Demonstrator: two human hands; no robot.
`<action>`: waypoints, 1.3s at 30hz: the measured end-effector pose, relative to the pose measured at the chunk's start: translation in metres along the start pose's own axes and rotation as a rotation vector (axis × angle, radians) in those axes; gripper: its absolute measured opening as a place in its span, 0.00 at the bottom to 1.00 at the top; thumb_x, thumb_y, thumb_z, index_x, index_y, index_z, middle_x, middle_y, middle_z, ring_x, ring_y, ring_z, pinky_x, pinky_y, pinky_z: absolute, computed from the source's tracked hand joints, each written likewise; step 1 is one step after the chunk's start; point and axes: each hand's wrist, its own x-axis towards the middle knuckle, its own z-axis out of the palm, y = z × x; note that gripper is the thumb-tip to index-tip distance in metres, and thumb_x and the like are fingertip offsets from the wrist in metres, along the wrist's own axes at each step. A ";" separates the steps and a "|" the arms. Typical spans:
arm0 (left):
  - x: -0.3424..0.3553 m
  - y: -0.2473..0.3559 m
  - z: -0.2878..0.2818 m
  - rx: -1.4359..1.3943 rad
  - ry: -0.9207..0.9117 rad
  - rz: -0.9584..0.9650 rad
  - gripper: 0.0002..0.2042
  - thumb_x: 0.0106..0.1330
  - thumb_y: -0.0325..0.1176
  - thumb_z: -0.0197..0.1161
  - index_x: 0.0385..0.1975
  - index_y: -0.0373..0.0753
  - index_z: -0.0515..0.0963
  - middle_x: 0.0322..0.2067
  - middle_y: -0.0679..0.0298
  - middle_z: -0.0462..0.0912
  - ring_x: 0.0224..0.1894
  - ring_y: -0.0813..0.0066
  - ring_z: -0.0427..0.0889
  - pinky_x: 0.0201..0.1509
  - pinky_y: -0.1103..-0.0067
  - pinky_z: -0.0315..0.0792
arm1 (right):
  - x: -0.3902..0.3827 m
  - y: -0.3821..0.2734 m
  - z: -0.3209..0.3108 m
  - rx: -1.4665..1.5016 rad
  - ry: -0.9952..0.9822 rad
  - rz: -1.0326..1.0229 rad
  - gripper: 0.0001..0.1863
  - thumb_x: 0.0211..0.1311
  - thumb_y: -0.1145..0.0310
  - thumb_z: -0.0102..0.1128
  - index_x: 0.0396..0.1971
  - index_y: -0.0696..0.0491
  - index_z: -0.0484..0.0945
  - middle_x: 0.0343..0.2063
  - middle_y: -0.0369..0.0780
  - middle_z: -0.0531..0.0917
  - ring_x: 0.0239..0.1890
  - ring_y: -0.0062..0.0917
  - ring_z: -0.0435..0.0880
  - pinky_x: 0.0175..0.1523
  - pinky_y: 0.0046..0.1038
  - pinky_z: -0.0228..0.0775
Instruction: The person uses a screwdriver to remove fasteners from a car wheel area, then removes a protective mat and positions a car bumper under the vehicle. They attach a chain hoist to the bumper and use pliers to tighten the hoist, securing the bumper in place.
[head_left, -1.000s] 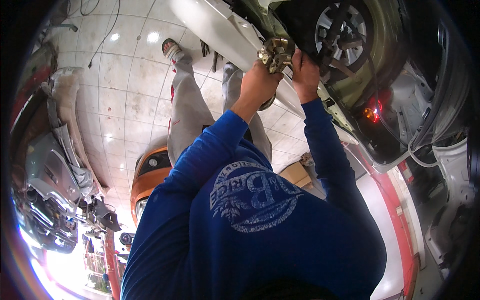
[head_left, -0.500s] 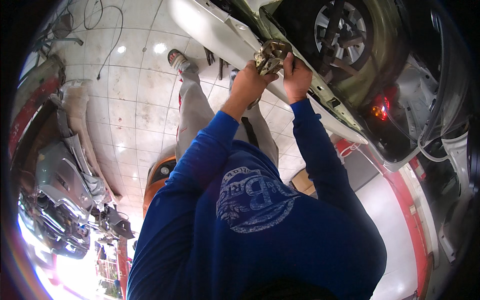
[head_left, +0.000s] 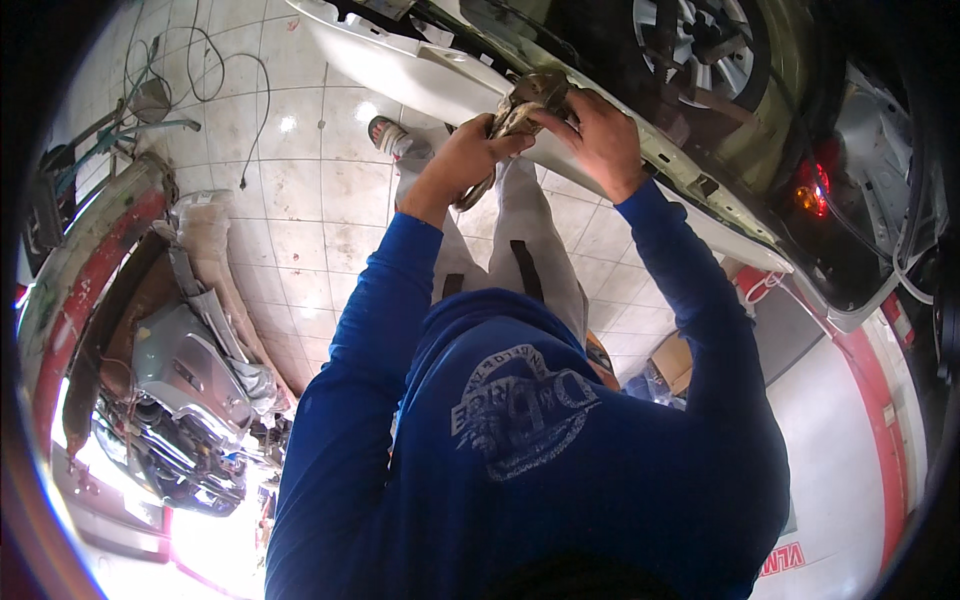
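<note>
A worn, brassy-grey metal clamp (head_left: 537, 92) is held up in front of me, over the edge of a pale car body panel (head_left: 400, 68). My left hand (head_left: 462, 160) is closed round its near left part, and a curved metal end shows below that palm. At the clamp's right side is my right hand (head_left: 608, 135), with one digit stretched across the metal and the others curled behind it. Fingers cover much of the clamp, so its exact form is partly hidden.
An open car body with a spoked wheel (head_left: 700, 60) and a lit red tail lamp (head_left: 815, 190) lies at the right. Grey bumper parts (head_left: 190, 365) are stacked at left. A dark cable (head_left: 262, 110) trails across the tiled floor (head_left: 300, 240).
The view has shifted, and my feet and legs stand differently. The clamp has turned in my hands; my right hand has opened out somewhat, with a digit now reaching across it.
</note>
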 end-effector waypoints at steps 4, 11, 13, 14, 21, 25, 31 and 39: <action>-0.001 0.008 0.004 0.054 -0.006 -0.076 0.26 0.62 0.48 0.73 0.49 0.30 0.81 0.38 0.58 0.86 0.39 0.70 0.81 0.49 0.73 0.74 | -0.003 0.012 0.007 0.052 0.055 -0.075 0.27 0.69 0.42 0.60 0.40 0.55 0.80 0.36 0.45 0.86 0.36 0.36 0.89 0.38 0.34 0.83; -0.008 0.011 0.014 -0.006 0.053 -0.089 0.27 0.61 0.46 0.74 0.49 0.28 0.79 0.38 0.56 0.85 0.39 0.71 0.80 0.48 0.74 0.74 | -0.004 -0.002 -0.006 0.036 -0.132 0.135 0.25 0.74 0.45 0.55 0.45 0.56 0.80 0.40 0.46 0.85 0.39 0.39 0.88 0.40 0.37 0.83; -0.008 0.004 0.021 -0.008 0.110 -0.067 0.27 0.62 0.46 0.74 0.49 0.27 0.79 0.37 0.55 0.85 0.38 0.72 0.80 0.48 0.74 0.73 | -0.007 -0.003 0.003 0.104 -0.131 0.171 0.27 0.74 0.44 0.53 0.45 0.57 0.80 0.43 0.47 0.83 0.40 0.40 0.88 0.41 0.38 0.83; -0.008 0.005 0.022 -0.006 0.108 -0.066 0.27 0.61 0.46 0.74 0.49 0.27 0.79 0.37 0.56 0.85 0.38 0.72 0.79 0.47 0.74 0.74 | -0.008 -0.002 0.004 0.104 -0.084 0.137 0.27 0.74 0.44 0.53 0.45 0.57 0.80 0.43 0.48 0.83 0.41 0.40 0.87 0.42 0.38 0.83; -0.008 0.006 0.023 -0.033 0.108 -0.031 0.28 0.60 0.48 0.75 0.47 0.28 0.79 0.34 0.57 0.85 0.35 0.71 0.79 0.44 0.74 0.74 | -0.021 0.019 0.015 0.396 0.153 0.147 0.19 0.73 0.53 0.58 0.43 0.56 0.78 0.43 0.47 0.83 0.44 0.42 0.86 0.45 0.38 0.81; -0.002 -0.002 0.033 0.012 0.131 -0.018 0.23 0.63 0.45 0.74 0.46 0.30 0.80 0.35 0.61 0.86 0.41 0.74 0.81 0.49 0.78 0.72 | -0.049 0.063 0.099 0.283 0.343 0.051 0.12 0.71 0.61 0.59 0.41 0.56 0.78 0.45 0.47 0.82 0.45 0.42 0.85 0.46 0.37 0.80; -0.004 -0.029 0.037 0.196 0.216 0.150 0.29 0.60 0.41 0.76 0.55 0.29 0.73 0.45 0.53 0.85 0.46 0.61 0.83 0.54 0.71 0.75 | -0.038 0.057 0.093 0.185 0.223 0.228 0.12 0.68 0.64 0.57 0.44 0.53 0.82 0.36 0.45 0.86 0.40 0.44 0.85 0.47 0.42 0.78; -0.021 -0.018 0.032 0.553 0.301 0.355 0.31 0.57 0.40 0.79 0.58 0.35 0.73 0.43 0.50 0.87 0.46 0.52 0.87 0.48 0.64 0.80 | -0.053 0.047 0.093 0.990 0.480 0.407 0.13 0.69 0.64 0.60 0.50 0.50 0.82 0.42 0.42 0.87 0.47 0.35 0.86 0.48 0.39 0.79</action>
